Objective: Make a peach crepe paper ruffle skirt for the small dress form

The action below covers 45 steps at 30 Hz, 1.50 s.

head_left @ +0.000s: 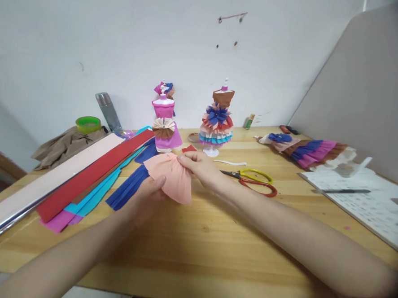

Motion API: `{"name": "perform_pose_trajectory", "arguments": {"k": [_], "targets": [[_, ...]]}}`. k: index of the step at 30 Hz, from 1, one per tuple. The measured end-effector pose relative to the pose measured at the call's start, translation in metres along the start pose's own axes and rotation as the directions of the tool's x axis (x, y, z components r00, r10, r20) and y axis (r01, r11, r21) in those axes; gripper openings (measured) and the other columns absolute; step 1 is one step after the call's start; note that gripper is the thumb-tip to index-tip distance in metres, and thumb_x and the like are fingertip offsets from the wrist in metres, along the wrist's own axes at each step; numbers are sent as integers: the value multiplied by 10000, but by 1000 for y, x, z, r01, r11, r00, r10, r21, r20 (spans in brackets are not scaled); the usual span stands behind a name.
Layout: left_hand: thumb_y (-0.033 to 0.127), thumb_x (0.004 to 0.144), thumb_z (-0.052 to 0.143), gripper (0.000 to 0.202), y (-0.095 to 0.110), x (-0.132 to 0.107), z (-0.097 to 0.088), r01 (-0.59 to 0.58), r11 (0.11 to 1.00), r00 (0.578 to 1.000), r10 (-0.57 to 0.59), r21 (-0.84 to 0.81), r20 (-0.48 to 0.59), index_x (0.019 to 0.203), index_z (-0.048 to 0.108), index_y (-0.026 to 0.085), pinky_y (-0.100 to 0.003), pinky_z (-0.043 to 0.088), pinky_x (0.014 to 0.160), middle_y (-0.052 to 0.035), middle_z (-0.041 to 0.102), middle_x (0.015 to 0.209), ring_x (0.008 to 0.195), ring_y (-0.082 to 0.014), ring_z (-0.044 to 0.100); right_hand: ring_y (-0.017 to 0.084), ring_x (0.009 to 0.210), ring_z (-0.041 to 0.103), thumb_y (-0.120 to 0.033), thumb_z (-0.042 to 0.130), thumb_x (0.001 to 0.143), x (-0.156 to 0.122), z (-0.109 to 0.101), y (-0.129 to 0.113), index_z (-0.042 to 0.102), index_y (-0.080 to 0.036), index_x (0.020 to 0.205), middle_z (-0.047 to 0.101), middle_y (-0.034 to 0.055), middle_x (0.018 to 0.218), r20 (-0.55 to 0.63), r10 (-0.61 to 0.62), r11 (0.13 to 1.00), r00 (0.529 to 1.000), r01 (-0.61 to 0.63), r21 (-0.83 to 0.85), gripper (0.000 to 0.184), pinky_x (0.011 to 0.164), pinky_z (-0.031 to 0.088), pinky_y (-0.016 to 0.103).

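White wall (125,36) beyond the peach paper (172,176); grey panel (364,96) far right of it. Wooden table (192,252) under it, grain showing. Pale pink strip (48,180) left of it, cut off at frame edge. White board (360,210) right of it, also cut off, markings unreadable. Rear dress form (169,88) beyond it, mostly hidden by pink-dressed form (163,110). Person's right hand (201,166) pinches the paper's top edge; left hand (146,193) pinches its left side, fingers hidden.

Single cam, head-worn, facing fwd & down over the pale wooden counter (206,257); wide view, counter's near edge at btm, flat white wall (131,37) at far side, grey upright panel (367,92) far right. Bare left hand (148,190) & right hand (201,168) close, approx. mid-view.
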<state>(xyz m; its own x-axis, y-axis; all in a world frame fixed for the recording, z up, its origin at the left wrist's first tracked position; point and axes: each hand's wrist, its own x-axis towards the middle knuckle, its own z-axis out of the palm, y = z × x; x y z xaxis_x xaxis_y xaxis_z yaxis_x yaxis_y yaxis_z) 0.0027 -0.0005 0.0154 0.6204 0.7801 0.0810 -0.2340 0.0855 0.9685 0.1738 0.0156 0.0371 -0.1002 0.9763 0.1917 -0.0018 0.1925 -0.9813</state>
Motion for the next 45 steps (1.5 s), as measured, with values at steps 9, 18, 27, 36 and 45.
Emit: {"name": "perform_pose_trajectory", "arguments": {"k": [9, 18, 27, 36, 45], "targets": [[227, 803, 696, 507, 1, 2, 1, -97, 974, 982, 60, -205, -181, 1294, 577, 182, -378, 509, 947, -111, 666, 1250, 1212, -305, 576, 88, 532, 287, -500, 511, 714, 5, -4, 2, 377, -212, 519, 308, -61, 543, -20, -154, 966, 988, 146, -214, 374, 532, 218, 261], [258, 641, 833, 249, 1, 1, -2, 39, 989, 959, -76, -140, -272, 692, 632, 121, -147, 367, 461, 31, 577, 568, 489, -44, 489, 115, 570, 372, -412, 462, 794, 11, -13, 10, 434, -193, 572, 377, -36, 569, -93, -314, 875, 945, 250, -415, 313, 543, 259, 260], [462, 633, 797, 430, 5, 0, -1, 108, 994, 967, -103, 9, -232, 548, 523, 143, -167, 259, 390, 17, 528, 459, 406, -48, 414, 127, 575, 391, -386, 454, 804, 11, -15, 10, 437, -193, 568, 377, -28, 557, -89, -344, 840, 935, 264, -473, 306, 540, 252, 263], [238, 578, 817, 267, 3, 5, -5, 232, 970, 916, -245, -78, -319, 607, 577, 125, -152, 367, 415, -19, 621, 507, 439, -76, 535, 108, 544, 330, -440, 477, 775, 12, -12, 15, 393, -205, 535, 336, -44, 546, -79, -301, 883, 950, 246, -399, 346, 533, 240, 260], [374, 592, 840, 381, 1, 7, -16, 157, 983, 895, -184, -98, -406, 569, 548, 131, -150, 300, 362, 31, 521, 433, 370, -46, 435, 111, 547, 347, -409, 486, 766, 11, -10, 18, 390, -206, 523, 360, -40, 543, -65, -277, 892, 959, 231, -389, 331, 534, 250, 259]]}}
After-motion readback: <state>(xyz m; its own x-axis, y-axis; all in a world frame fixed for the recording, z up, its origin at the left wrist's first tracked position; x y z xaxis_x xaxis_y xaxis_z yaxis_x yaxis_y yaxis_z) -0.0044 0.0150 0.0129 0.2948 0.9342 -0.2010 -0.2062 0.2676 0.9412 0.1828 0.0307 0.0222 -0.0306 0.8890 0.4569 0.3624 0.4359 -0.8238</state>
